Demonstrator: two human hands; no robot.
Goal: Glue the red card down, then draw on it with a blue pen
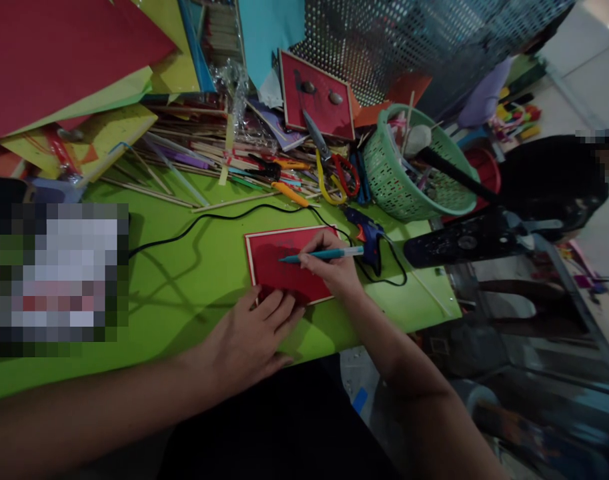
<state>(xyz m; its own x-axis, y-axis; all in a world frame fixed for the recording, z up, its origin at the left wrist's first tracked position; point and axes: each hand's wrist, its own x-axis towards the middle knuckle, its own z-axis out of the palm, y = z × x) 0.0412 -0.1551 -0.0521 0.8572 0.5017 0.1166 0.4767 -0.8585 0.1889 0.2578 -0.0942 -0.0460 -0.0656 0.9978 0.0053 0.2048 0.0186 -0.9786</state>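
Observation:
A teal pen is pinched in my right hand, its tip on or just above a red board edged with pale strips. Faint dark lines show on the board near the tip. My left hand lies spread at the board's lower left, fingertips resting on its near edge. Just right of the board sits a blue glue gun with a black cord running left across the green table.
Behind the board lie scissors, an orange-handled tool and many thin sticks. A green basket holds assorted items at the right. A second red board with two stones leans at the back. Coloured sheets fill the back left.

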